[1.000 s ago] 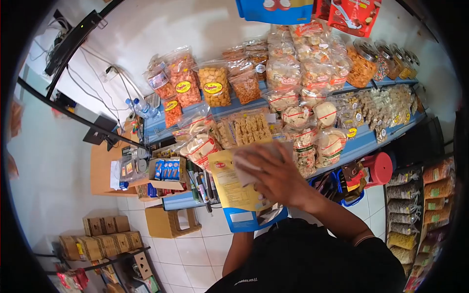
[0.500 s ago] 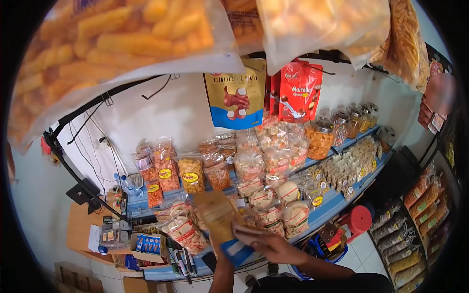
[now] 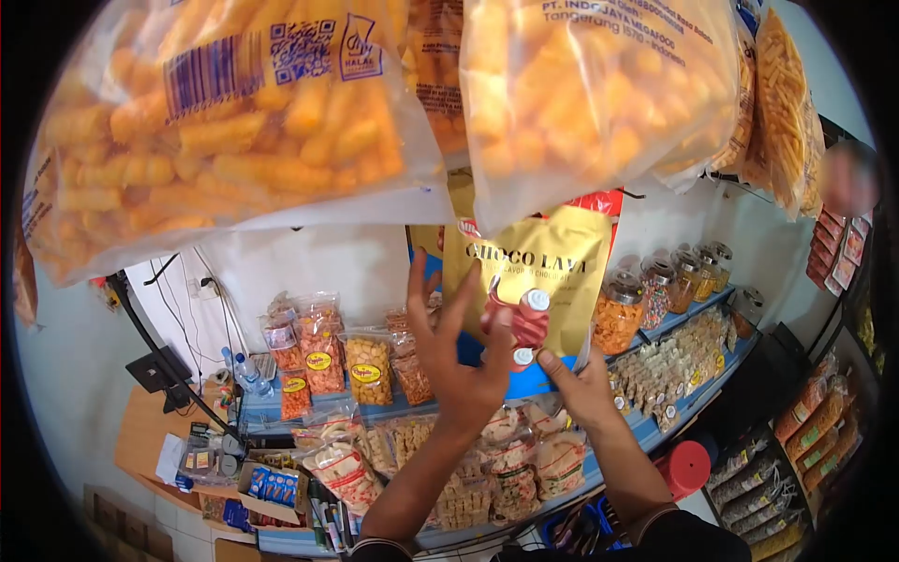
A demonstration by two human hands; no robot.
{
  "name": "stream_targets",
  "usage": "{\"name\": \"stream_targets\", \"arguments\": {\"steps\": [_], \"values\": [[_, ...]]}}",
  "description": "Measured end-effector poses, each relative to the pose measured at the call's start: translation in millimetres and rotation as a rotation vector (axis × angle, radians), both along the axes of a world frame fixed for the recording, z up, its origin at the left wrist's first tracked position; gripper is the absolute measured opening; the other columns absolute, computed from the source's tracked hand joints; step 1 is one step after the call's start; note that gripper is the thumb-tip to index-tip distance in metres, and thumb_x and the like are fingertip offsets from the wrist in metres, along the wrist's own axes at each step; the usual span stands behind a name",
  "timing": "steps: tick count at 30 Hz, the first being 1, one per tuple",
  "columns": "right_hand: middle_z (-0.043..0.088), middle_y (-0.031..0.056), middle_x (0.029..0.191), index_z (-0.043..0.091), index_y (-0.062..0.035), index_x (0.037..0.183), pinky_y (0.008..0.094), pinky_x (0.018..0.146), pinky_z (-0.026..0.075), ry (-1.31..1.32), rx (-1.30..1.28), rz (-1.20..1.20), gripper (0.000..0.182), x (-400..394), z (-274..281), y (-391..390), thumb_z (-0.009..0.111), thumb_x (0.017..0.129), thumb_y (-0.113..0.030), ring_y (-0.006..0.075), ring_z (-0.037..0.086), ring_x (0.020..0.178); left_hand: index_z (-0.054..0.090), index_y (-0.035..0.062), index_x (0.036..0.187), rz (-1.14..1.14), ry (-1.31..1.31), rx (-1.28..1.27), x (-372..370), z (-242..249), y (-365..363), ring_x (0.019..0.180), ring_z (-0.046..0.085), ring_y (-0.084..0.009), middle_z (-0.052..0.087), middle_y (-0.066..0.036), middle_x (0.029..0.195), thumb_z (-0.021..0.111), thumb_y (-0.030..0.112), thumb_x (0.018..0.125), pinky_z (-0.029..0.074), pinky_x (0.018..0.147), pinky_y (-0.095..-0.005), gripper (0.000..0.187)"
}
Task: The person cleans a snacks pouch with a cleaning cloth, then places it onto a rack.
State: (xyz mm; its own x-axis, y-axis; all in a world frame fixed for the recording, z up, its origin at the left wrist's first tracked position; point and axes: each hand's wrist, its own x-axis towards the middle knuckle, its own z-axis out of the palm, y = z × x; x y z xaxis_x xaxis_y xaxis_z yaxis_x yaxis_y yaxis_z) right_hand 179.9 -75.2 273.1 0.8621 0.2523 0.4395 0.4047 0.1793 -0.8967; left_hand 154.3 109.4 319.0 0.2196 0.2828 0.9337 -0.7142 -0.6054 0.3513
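My right hand (image 3: 582,382) grips the lower right corner of a gold and blue Choco Lava chocolate pouch (image 3: 562,272), its thumb pressed on the printed front. The pouch is held up at the hanging display, with its front toward me. My left hand (image 3: 464,351) is raised at the pouch's left side, fingers spread, overlapping its front in this view. Behind that hand another gold and blue pouch (image 3: 423,245) partly shows. A red pouch (image 3: 604,201) hangs behind the held one, mostly hidden.
Large bags of orange puffed snacks (image 3: 234,140) hang close overhead. Below, a blue shelf (image 3: 412,541) carries bagged snacks (image 3: 365,368) and lidded jars (image 3: 620,314). A wooden desk (image 3: 150,440) stands at left, a red stool (image 3: 684,468) at right. A person's blurred head (image 3: 847,180) shows far right.
Both hands have risen from low over the shelf to the hanging pouches. The held pouch has come up with its front facing me. My left hand has let go of it and spread its fingers.
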Motion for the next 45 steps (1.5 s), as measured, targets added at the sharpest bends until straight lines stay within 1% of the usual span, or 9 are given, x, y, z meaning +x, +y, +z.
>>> {"name": "stream_targets", "arguments": {"steps": [1,4,5,8,14,23,32,40,45], "values": [[0.077,0.0034,0.114,0.071,-0.0001,0.128,0.0284,0.085,0.056,-0.072,-0.023,-0.023,0.032,14.4,-0.8,-3.9,0.075,0.106,-0.023,0.0089,0.068,0.097,0.065,0.0005,0.143,-0.056,-0.079,-0.050,7.6,5.1,4.3,0.140,0.055,-0.0300,0.049,-0.025,0.158,0.074,0.004,0.099,0.047,0.114,-0.0416,0.046],[0.076,0.0020,0.111,0.071,0.0001,0.128,0.0280,0.082,0.055,-0.171,0.027,0.026,0.034,24.0,23.5,2.1,0.075,0.106,-0.026,0.0078,0.067,0.095,0.071,-0.0027,0.135,-0.453,0.040,-0.289,18.6,9.9,22.4,0.127,0.063,-0.0261,0.059,-0.019,0.143,0.074,0.002,0.099,0.051,0.108,-0.0391,0.036],[0.076,0.0012,0.109,0.071,0.0003,0.128,0.0281,0.081,0.055,-0.133,0.015,0.059,0.035,30.6,23.9,1.7,0.075,0.107,-0.026,0.0071,0.067,0.094,0.068,-0.0074,0.133,-0.398,0.011,-0.253,22.5,13.9,26.3,0.120,0.064,-0.0190,0.062,-0.014,0.134,0.068,-0.003,0.103,0.053,0.104,-0.0326,0.031],[0.077,0.0017,0.109,0.071,0.0002,0.130,0.0277,0.081,0.055,-0.063,0.016,0.110,0.035,45.9,16.4,4.4,0.074,0.107,-0.026,0.0067,0.067,0.094,0.066,-0.0073,0.135,-0.476,0.077,-0.349,32.9,12.0,34.2,0.121,0.065,-0.0200,0.063,-0.014,0.135,0.070,-0.002,0.102,0.054,0.102,-0.0325,0.033],[0.075,0.0044,0.116,0.066,0.0015,0.133,0.0294,0.087,0.058,0.021,0.007,0.163,0.037,54.6,6.5,10.6,0.075,0.105,-0.021,0.0098,0.069,0.101,0.065,-0.0034,0.142,-0.418,0.133,-0.375,44.6,-3.2,39.9,0.116,0.068,-0.0172,0.072,-0.015,0.129,0.070,0.003,0.104,0.055,0.102,-0.0328,0.039],[0.078,0.0059,0.108,0.071,0.0027,0.126,0.0300,0.080,0.059,0.024,0.084,0.154,0.030,140.7,-2.5,50.6,0.075,0.105,-0.019,0.0111,0.072,0.092,0.069,-0.0036,0.124,-0.319,0.085,-0.390,127.2,-12.1,83.6,0.100,0.069,-0.0128,0.074,-0.007,0.112,0.071,-0.001,0.101,0.056,0.081,-0.0274,0.023],[0.078,0.0063,0.109,0.072,0.0011,0.125,0.0303,0.085,0.058,0.046,0.155,0.119,0.027,166.0,-6.2,65.1,0.076,0.105,-0.017,0.0123,0.072,0.094,0.072,-0.0009,0.117,-0.247,0.094,-0.362,146.3,-11.3,95.3,0.091,0.070,-0.0118,0.076,-0.007,0.106,0.068,-0.002,0.100,0.056,0.076,-0.0277,0.018],[0.076,0.0053,0.114,0.070,-0.0007,0.128,0.0327,0.087,0.058,0.131,0.217,0.128,0.030,157.8,-20.1,67.5,0.074,0.106,-0.020,0.0139,0.071,0.099,0.073,0.0012,0.120,-0.149,0.076,-0.298,134.5,-17.2,96.6,0.100,0.071,-0.0164,0.075,-0.009,0.111,0.068,-0.001,0.099,0.057,0.081,-0.0304,0.022],[0.070,0.0098,0.132,0.056,-0.0007,0.147,0.0401,0.101,0.059,0.451,0.420,0.089,0.044,68.7,-118.9,-5.1,0.061,0.114,-0.029,0.0217,0.070,0.118,0.070,0.0002,0.121,0.124,0.140,-0.097,40.1,-105.2,63.8,0.112,0.069,-0.0263,0.072,-0.015,0.121,0.067,0.002,0.102,0.054,0.096,-0.0394,0.019]]}}
